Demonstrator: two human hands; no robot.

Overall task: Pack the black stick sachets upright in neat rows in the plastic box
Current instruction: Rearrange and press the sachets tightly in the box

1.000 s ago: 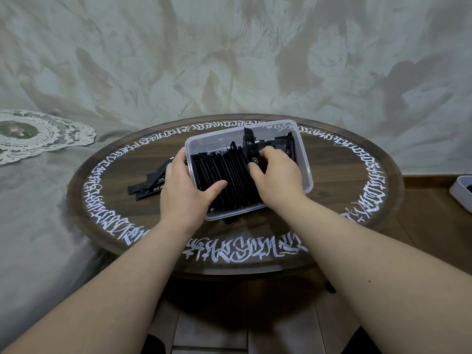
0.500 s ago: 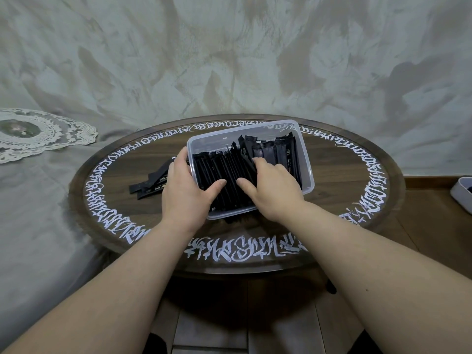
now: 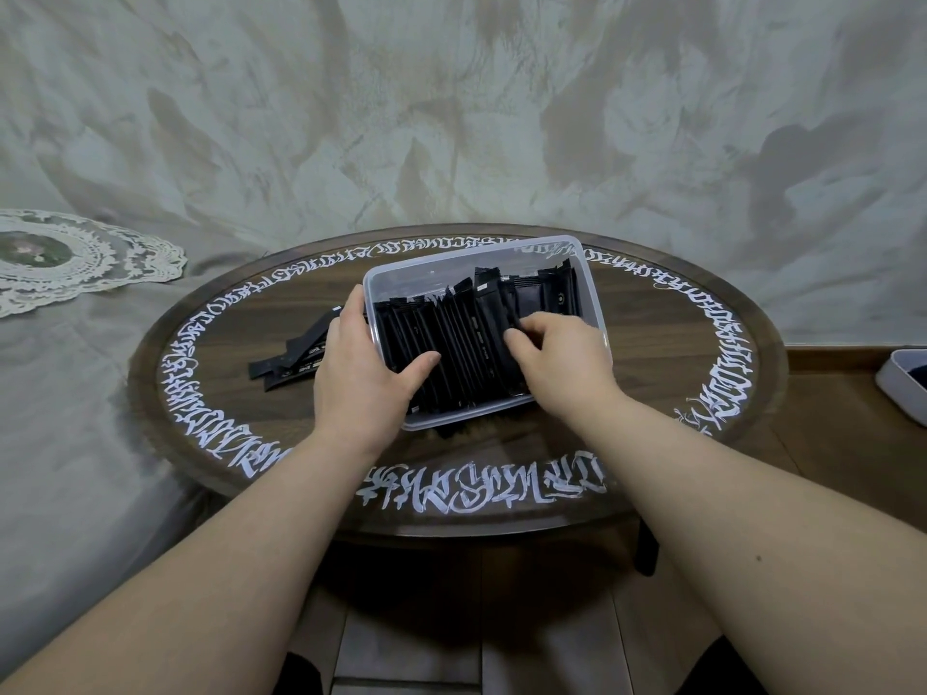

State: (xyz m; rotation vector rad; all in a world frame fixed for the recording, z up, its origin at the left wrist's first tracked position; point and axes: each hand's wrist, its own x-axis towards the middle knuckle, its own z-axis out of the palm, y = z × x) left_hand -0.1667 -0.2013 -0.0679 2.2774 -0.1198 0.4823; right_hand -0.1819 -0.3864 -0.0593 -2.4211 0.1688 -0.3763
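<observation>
Home: lace doily, lettered round wooden table, plastered wall.

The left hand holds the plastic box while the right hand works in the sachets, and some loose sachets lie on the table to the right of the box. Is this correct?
Not quite. In the head view the loose sachets lie left of the plastic box, behind the left hand. The right hand is among the packed sachets, as you say.

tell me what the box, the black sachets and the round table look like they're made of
Plastic box: clear, slightly frosted plastic; the table shows through its walls.
Black stick sachets: probably matte plastic or foil film; thin, flat, creased, with small pale print.
Round table: looks like dark wood grain under a glossy, possibly glass, top, with white script around the rim.
</observation>
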